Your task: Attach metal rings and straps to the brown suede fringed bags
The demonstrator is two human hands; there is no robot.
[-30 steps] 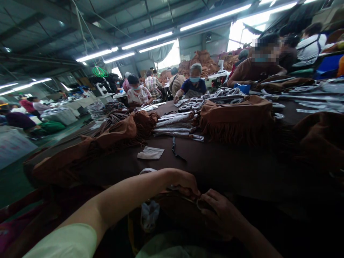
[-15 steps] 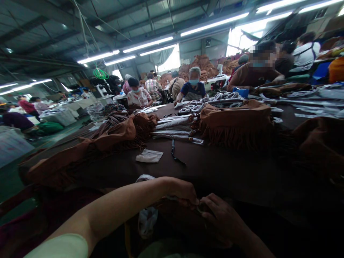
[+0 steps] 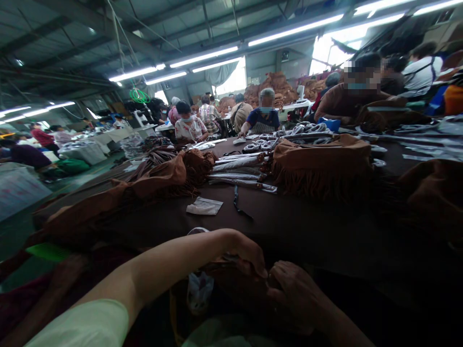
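My left hand (image 3: 251,254) reaches across from the left, bent at the wrist, its fingers closed at the edge of a dark brown suede-like piece (image 3: 235,284) below the table edge. My right hand (image 3: 292,289) meets it from the right, fingers curled, with the fingertips of both hands almost touching. Any small part pinched between them is hidden in shadow. A clear plastic bag (image 3: 199,291) hangs to the left of the brown piece. Ahead on the dark tabletop (image 3: 289,217) lie a white packet (image 3: 204,206) and a dark strap (image 3: 238,205).
Fringed brown suede pieces (image 3: 321,156) are heaped to the right and left on the table. Between them are plastic-wrapped straps (image 3: 238,171). A neighbour's hand (image 3: 70,270) shows at lower left near a bright green object (image 3: 48,250). Co-workers (image 3: 265,115) sit across the table.
The view has shifted slightly. My hands stay together, the right fingers now more curled. A neighbour's hand and a green object have come into view at lower left.
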